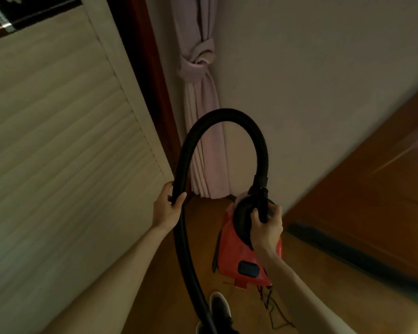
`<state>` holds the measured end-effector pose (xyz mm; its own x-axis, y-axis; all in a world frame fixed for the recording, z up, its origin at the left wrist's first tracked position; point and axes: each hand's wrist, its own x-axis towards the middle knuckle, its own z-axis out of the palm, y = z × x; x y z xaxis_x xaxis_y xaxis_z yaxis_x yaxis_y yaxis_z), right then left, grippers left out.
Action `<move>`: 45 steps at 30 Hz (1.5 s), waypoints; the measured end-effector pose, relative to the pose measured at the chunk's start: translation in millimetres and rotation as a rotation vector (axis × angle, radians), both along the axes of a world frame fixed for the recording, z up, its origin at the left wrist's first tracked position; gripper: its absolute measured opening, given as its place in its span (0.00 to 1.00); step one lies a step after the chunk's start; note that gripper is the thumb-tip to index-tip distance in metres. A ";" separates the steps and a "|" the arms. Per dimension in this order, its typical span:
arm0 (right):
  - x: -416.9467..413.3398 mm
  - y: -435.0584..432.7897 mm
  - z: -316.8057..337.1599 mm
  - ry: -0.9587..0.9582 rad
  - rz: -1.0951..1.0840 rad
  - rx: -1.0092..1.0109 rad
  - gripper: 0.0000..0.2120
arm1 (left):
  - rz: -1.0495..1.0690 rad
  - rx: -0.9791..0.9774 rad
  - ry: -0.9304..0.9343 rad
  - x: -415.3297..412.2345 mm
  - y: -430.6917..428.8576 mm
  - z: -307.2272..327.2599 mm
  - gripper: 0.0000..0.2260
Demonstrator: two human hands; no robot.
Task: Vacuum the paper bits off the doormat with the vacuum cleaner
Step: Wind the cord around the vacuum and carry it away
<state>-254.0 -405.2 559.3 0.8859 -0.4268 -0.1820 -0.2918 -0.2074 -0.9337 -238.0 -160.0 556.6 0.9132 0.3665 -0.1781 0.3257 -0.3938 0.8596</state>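
While left hand [167,209] grips hose [223,115], right hand [267,229] grips vacuum cleaner [232,254]; curtain [202,97] ahead; cord [274,312] underfoot.

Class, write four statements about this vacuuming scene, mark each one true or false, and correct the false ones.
1. The left hand grips the black hose. True.
2. The vacuum cleaner is blue. False: its body is red.
3. The right hand hangs empty. False: it grips a black part on top of the vacuum cleaner.
4. The pink curtain is tied in a knot. True.
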 end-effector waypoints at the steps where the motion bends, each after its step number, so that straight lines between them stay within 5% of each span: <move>1: 2.7 -1.9 -3.5 0.004 -0.007 0.004 0.11 | -0.013 0.005 0.009 5.0 -2.5 -2.9 0.19; 16: 7.7 6.7 -34.7 0.129 -0.122 0.008 0.07 | -0.144 -0.022 0.137 47.0 -14.5 -58.9 0.23; 33: -11.9 109.2 -86.2 0.187 -0.406 0.042 0.07 | -0.480 -0.009 0.260 99.4 73.5 -110.4 0.22; 45: 8.0 134.4 -196.8 0.252 -0.393 0.027 0.07 | -0.477 -0.005 0.319 114.4 88.0 -238.3 0.22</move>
<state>-246.0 -270.8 362.5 0.5849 -0.7133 -0.3861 -0.5615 -0.0125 -0.8274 -123.6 -72.0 318.3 0.8779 -0.0749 -0.4729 0.3565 -0.5570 0.7501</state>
